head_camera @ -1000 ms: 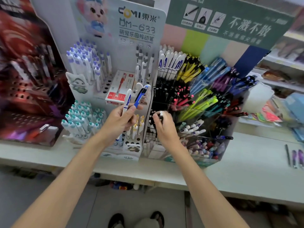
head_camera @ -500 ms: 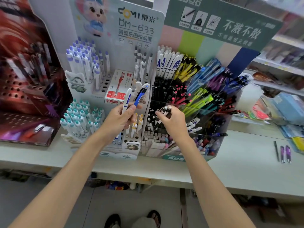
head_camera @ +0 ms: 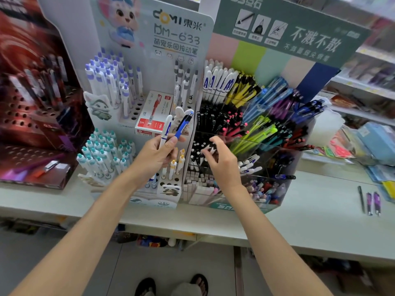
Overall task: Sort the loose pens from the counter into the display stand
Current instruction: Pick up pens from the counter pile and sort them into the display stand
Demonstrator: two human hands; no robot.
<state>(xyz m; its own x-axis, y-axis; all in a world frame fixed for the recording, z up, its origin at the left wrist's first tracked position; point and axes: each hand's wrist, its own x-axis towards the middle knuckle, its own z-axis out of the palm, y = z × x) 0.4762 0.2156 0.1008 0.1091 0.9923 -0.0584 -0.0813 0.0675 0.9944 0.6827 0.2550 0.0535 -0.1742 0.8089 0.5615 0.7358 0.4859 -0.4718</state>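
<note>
A white pen [head_camera: 166, 133] and a blue pen [head_camera: 184, 124] are gripped upright in the left hand [head_camera: 157, 155], in front of the display stand [head_camera: 305, 137]. The right hand [head_camera: 223, 163] is curled over the stand's black-and-white pens [head_camera: 197, 149]; whether one is pinched cannot be told. Loose pens [head_camera: 372, 201] are noted on the desk [head_camera: 320, 221], far right.

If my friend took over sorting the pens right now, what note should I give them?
Left hand: grips a white pen and a blue pen, both upright in front of the stand.
Right hand: curled over the black-and-white pens in the stand; whether it pinches one is unclear.
Done: many pens already stand sorted by colour.
Left: slot in the two held pens, then fetch the three pens lying on the counter at the far right.
</note>
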